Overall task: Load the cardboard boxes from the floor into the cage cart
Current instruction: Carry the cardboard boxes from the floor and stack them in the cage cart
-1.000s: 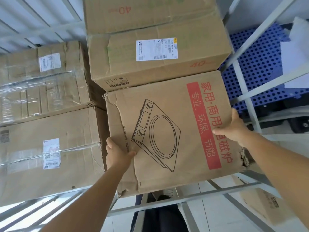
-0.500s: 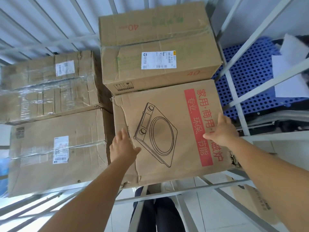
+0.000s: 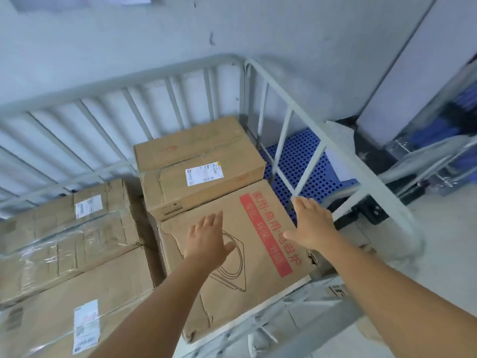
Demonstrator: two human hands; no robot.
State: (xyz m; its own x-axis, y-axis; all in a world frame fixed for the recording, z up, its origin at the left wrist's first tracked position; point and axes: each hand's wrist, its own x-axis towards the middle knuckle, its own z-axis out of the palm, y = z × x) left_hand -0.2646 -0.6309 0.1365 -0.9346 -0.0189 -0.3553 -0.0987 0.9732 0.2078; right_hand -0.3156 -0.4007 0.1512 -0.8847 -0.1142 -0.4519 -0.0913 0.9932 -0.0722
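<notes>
Head view: both hands are hovering over the induction cooker box, fingers spread wide and straight, holding nothing. Left hand is sitting over the line drawing of the cooker, near the box's left half; right hand is sitting over the red text strip near the box's right edge. Cannot tell whether the palms are touching the cardboard or floating just above it.

Induction cooker box is lying flat inside the cage cart, at the front right corner, its near edge by the cart's front rail. Its left front corner is looking crumpled and torn.

Labelled box is sitting directly behind it, touching, against the cart's back right corner, with a white shipping label on the face toward the camera and red markings on top.

Left side of the cart is holding two more cartons: a taped box wrapped in clear film, with a white label near its top, and a front-left box just in front of it, also carrying a white label and a strip of clear tape.

Blue perforated pallet is showing through the cart's right side bars, outside the cart. Pale wall is standing behind the cart. Frame is motion-blurred toward the right edge.
</notes>
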